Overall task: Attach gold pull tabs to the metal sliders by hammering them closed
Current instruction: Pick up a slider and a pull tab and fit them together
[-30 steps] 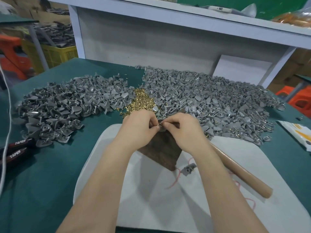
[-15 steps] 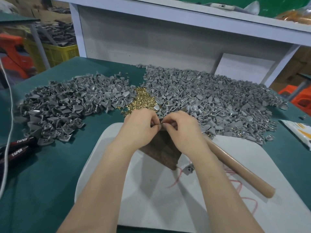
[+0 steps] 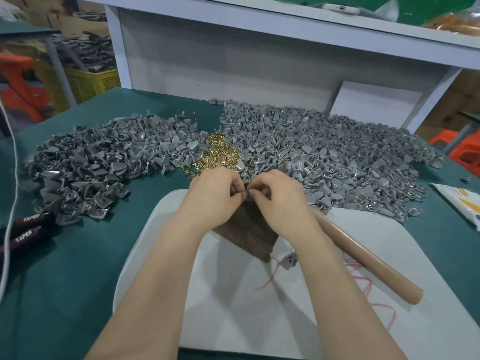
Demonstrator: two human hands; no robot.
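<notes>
My left hand (image 3: 215, 193) and my right hand (image 3: 275, 193) meet fingertip to fingertip above the far end of a dark brown block (image 3: 246, 235). Together they pinch a small grey slider piece, mostly hidden by the fingers; whether a gold tab is held with it I cannot tell. A small heap of gold pull tabs (image 3: 215, 154) lies just beyond my hands. Grey metal sliders form a left pile (image 3: 104, 162) and a larger right pile (image 3: 324, 157). A hammer's wooden handle (image 3: 363, 255) lies to the right of my right forearm; its head is hidden.
A white board (image 3: 233, 307) under the block covers the green table top (image 3: 65, 268). One loose slider (image 3: 289, 261) and a red string (image 3: 363, 281) lie on it. Black-handled pliers (image 3: 26, 227) and a white cord sit at the left edge, a printed packet (image 3: 462, 201) at the right.
Both hands stay pinched together over the block's far end, with only slight finger movement. Nothing else on the table has moved.
</notes>
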